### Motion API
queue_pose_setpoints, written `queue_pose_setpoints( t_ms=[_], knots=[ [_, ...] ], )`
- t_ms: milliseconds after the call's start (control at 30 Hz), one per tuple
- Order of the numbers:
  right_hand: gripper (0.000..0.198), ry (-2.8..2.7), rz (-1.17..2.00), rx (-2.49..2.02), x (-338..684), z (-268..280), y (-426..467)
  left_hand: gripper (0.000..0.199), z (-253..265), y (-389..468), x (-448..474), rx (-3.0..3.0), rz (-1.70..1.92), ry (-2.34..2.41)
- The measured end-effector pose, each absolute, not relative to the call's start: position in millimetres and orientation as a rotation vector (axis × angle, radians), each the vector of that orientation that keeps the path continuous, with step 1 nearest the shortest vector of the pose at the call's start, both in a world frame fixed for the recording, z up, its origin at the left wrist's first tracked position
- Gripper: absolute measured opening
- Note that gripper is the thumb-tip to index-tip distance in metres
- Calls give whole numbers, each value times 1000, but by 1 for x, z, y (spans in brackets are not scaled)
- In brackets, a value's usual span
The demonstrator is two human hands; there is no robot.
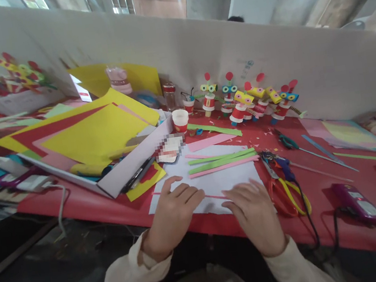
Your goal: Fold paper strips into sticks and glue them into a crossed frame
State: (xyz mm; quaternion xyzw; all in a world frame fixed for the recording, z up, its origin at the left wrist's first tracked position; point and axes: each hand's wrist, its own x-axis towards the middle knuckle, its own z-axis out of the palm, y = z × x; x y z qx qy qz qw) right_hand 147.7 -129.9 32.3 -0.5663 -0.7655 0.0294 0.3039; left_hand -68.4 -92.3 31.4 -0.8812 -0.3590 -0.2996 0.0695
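Head view: a pink paper strip (217, 196) lies on white paper (228, 179) near the front edge of the red table (214, 226), partly hidden by our left hand (175, 210) and right hand (255, 211); fingers half-curled, we cannot tell whether they grip it. A pale partition (159, 37) lines the back edge.

From where I sit I can read no words or numbers: the small print on the pale partition (169, 55) behind the surface (109, 208), on the red-and-white paper cup (180, 122) and on the purple device (359, 201) by the near edge is too blurred.
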Motion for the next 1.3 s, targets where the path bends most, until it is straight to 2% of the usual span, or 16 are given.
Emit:
queue_pose_setpoints(
  t_ms=[100,233,367,433,533,633,800,933,1033,1100,1200,1300],
  knots=[
    [22,-2090,78,-1570,134,25,-130,14,32,-98,-72,-2461,-1165,-1188],
    [20,-2001,148,-1522,139,18,-131,14,23,-107,-77,-1903,-1772,-1747],
    [21,-1975,267,-1451,135,19,-133,22,16,-113,-54,-2311,-2340,-2300],
    [22,-1996,310,-1427,129,20,-134,24,16,-115,-39,-2445,-2642,-2409],
    [25,-2016,335,-1426,121,23,-137,16,16,-115,-30,-2312,-2942,-2425],
    [27,-2003,348,-1494,126,26,-139,15,15,-106,-43,-1946,-3052,-2402],
    [29,-1913,414,-1650,163,24,-144,17,14,-89,-78,-1719,-2924,-2417],
    [21,-1639,207,-1767,186,18,-148,19,12,-85,-82,-1637,-2923,-2400],
    [19,-1666,-45,-1572,170,20,-150,18,9,-91,-65,-1633,-3018,-2418],
    [26,-1819,-159,-1408,147,24,-149,16,9,-99,-51,-1789,-3096,-2414],
    [17,-1978,-94,-1353,115,29,-146,13,10,-109,-38,-2111,-3138,-2395],
    [25,-2006,15,-1373,107,29,-143,13,14,-106,-47,-1946,-3278,-2369]
  ],
)
